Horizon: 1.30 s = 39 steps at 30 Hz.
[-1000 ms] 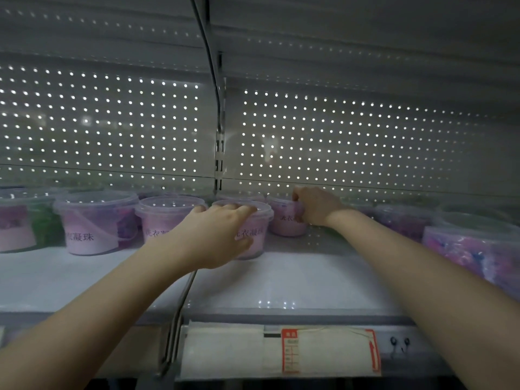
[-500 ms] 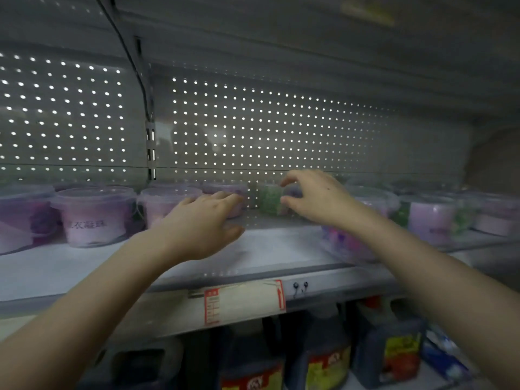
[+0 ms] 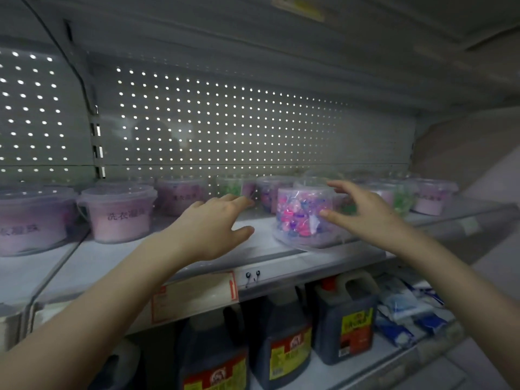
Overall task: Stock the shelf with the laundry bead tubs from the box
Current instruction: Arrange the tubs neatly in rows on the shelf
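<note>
A clear tub of pink and blue laundry beads (image 3: 302, 213) stands near the front edge of the grey shelf (image 3: 261, 254). My right hand (image 3: 363, 212) is open beside its right side, fingers spread, thumb close to the tub wall. My left hand (image 3: 216, 223) hovers open over the shelf to the tub's left, holding nothing. More lidded tubs line the back: a pink one with printed characters (image 3: 119, 212), another pink one (image 3: 181, 195), a green-bead one (image 3: 232, 187) and several at the right (image 3: 433, 197).
The perforated back panel (image 3: 225, 122) glows with light dots. An upper shelf hangs overhead. On the shelf below stand dark jugs with red and yellow labels (image 3: 346, 319) and blue-white packets (image 3: 408, 313). A price tag (image 3: 194, 298) is clipped to the shelf edge.
The view swung right and down along the shelf. Both hands left the pink tubs they touched; my right hand now sits beside the clear multicolour tub near the front edge.
</note>
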Each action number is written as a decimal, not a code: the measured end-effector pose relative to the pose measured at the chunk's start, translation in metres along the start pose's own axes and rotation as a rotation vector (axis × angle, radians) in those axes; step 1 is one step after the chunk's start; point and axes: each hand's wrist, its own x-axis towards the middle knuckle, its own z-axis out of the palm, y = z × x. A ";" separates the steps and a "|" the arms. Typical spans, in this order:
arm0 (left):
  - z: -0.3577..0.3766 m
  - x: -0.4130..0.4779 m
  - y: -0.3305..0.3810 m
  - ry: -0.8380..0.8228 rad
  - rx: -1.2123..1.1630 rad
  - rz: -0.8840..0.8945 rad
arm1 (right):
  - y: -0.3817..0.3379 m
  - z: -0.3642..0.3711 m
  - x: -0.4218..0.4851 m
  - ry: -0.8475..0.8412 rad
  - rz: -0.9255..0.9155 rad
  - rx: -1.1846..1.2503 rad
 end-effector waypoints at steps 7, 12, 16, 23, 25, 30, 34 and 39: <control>0.018 0.011 0.023 -0.042 -0.080 0.054 | 0.025 0.002 -0.021 -0.243 -0.005 0.283; 0.027 0.016 0.023 -0.089 -0.129 0.071 | 0.041 0.000 -0.018 -0.316 -0.067 0.390; 0.038 0.022 0.018 -0.132 -0.367 0.074 | 0.048 0.011 -0.014 -0.300 -0.085 0.421; 0.041 0.030 0.004 -0.103 -0.622 0.100 | 0.038 0.015 -0.001 -0.171 -0.140 0.463; 0.036 0.030 0.000 -0.031 -0.668 0.090 | 0.032 0.014 0.004 -0.142 -0.173 0.473; 0.021 0.017 -0.014 0.211 -0.490 0.118 | 0.007 0.025 0.013 -0.051 -0.186 0.611; 0.007 0.002 -0.029 0.333 -0.448 0.062 | -0.020 0.041 0.015 -0.026 -0.202 0.671; -0.013 -0.023 -0.051 0.325 -0.507 0.034 | -0.053 0.051 0.027 -0.022 -0.238 0.795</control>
